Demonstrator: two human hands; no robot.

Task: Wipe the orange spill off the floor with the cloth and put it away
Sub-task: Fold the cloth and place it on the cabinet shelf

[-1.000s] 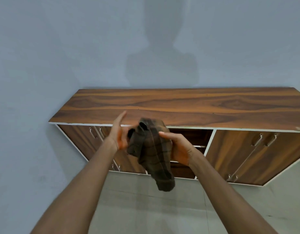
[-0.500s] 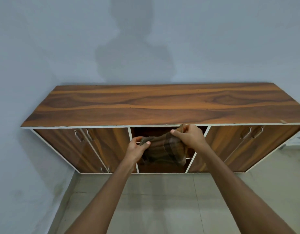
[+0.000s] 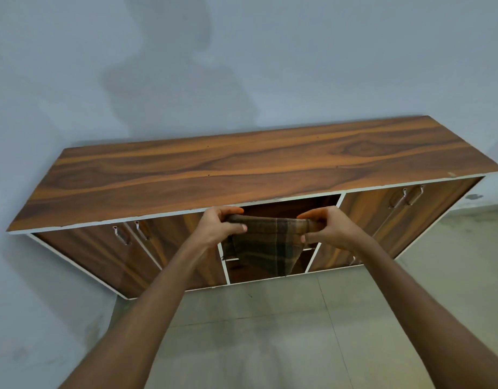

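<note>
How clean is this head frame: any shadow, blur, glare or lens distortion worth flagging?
Head view: the person's soft shadow falls on the wall above the cabinet; the wide lens splays the cabinet's ends outward; left hand, right hand and cloth look sharp; no glare on the wood.

A plain room in a home. A long wood-grain sideboard [image 3: 242,169] with handled doors [image 3: 121,234] stands against a bare bluish wall [image 3: 242,66]. Pale tiled floor [image 3: 270,318] lies in front of the sideboard.

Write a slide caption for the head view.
Left hand and right hand hold the checked cloth stretched before the open compartment of the wooden cabinet.
</note>
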